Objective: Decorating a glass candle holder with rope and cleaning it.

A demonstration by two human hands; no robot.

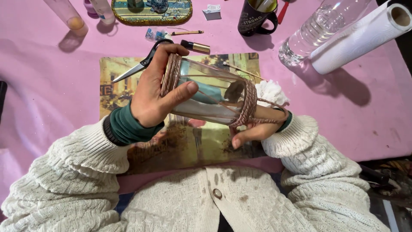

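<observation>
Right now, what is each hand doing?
Left hand: closed around the glass jar at its cord-wrapped end.
Right hand: under the jar's other end, fingers closed on the brown cord.

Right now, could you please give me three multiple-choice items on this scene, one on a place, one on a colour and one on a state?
1. Where do the scissors lie?
A. On the pink tablecloth beside the paper towel roll
B. On the picture placemat, behind the left hand
C. Inside the dark mug

2. What colour is the cord wound around the glass jar?
A. Brownish pink
B. Bright green
C. Black

3. How is the glass jar held?
A. Standing upright on the table
B. Lying untouched on the placemat
C. On its side in the air, between both hands

Answers:
1 B: the blades stick out past the left hand, over the placemat.
2 A: both bands of winding are brownish pink.
3 C: the left hand grips one end and the right hand supports the other.
</observation>
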